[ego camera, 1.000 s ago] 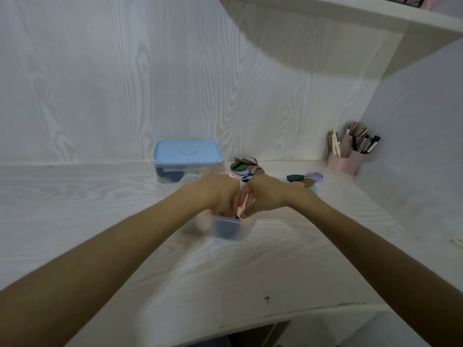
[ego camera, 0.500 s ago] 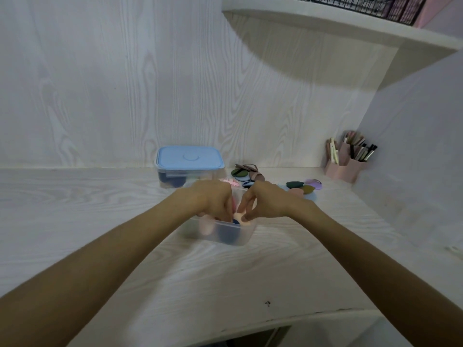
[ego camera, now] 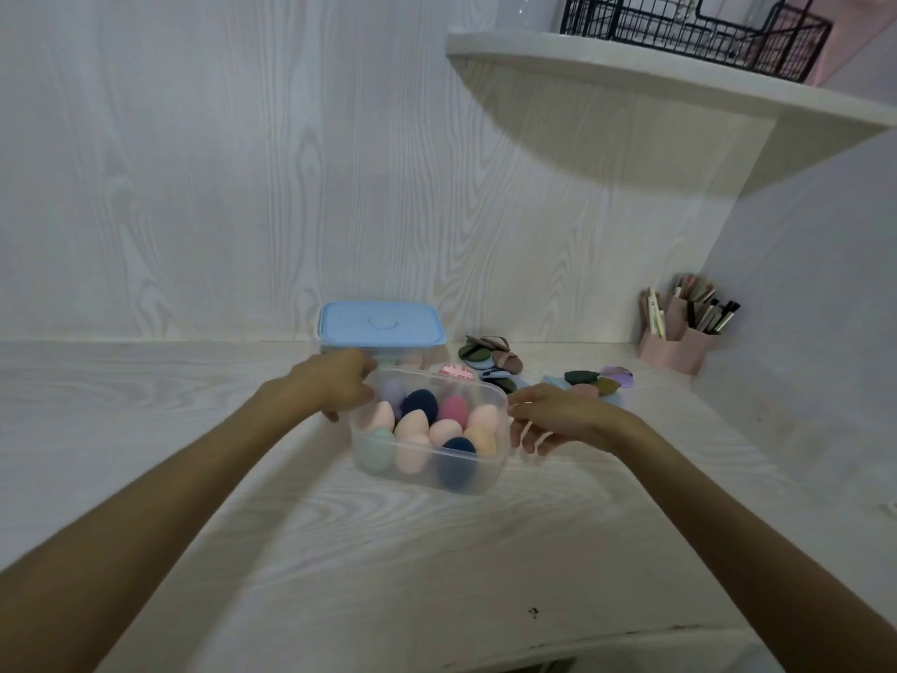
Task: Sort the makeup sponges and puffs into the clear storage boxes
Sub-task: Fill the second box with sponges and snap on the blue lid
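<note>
An open clear box stands on the table, near its middle, without a lid. It is filled with egg-shaped makeup sponges in peach, pink, navy, mint and lilac, packed closely together.

Behind it, against the back wall, stands a second clear box with a blue lid fitted on top. To the right of that box lies a loose heap of flat puffs in brown, green and blue; a second group of puffs lies further right.

The left hand rests at the far-left corner of the open box, fingers curled at the rim; whether they actually grip it cannot be told. The right hand is at the right wall of the box, fingers loosely spread and pointing down, holding nothing.

A pink holder with brushes stands in the right rear corner. A black wire basket sits on the shelf above.
</note>
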A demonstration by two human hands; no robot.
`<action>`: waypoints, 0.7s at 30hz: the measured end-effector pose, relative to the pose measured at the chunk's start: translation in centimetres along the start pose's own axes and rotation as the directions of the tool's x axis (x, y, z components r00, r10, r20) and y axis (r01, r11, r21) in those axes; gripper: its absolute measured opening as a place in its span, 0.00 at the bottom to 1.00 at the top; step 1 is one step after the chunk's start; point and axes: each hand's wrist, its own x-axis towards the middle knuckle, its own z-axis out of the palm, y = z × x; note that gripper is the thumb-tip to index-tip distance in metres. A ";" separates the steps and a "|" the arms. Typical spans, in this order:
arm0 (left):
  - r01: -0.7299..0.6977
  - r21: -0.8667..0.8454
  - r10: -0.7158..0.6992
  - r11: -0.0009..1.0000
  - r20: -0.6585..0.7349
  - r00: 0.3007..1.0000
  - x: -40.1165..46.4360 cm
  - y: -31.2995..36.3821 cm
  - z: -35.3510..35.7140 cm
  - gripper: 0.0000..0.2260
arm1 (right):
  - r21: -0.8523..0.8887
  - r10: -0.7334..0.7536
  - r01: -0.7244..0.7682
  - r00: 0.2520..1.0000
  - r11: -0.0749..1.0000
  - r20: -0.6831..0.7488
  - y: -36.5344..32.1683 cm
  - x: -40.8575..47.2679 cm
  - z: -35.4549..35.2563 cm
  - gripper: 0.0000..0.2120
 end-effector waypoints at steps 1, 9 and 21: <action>0.017 -0.054 -0.015 0.998 0.021 1.000 -0.3 -0.3 -0.1 0.18 | -0.003 -0.019 0.019 1.000 1.000 0.007 -0.3 0.3 0.2 0.15; 0.222 -0.362 -0.210 0.905 0.074 0.975 -3.1 -5.3 -2.4 0.27 | 0.127 -0.181 0.175 0.983 0.976 0.039 -3.3 4.5 3.4 0.14; -0.053 0.372 0.155 0.927 -0.250 0.956 2.8 -5.9 -3.7 0.29 | -0.597 -0.487 0.249 0.829 0.762 -0.276 -5.8 10.9 1.7 0.38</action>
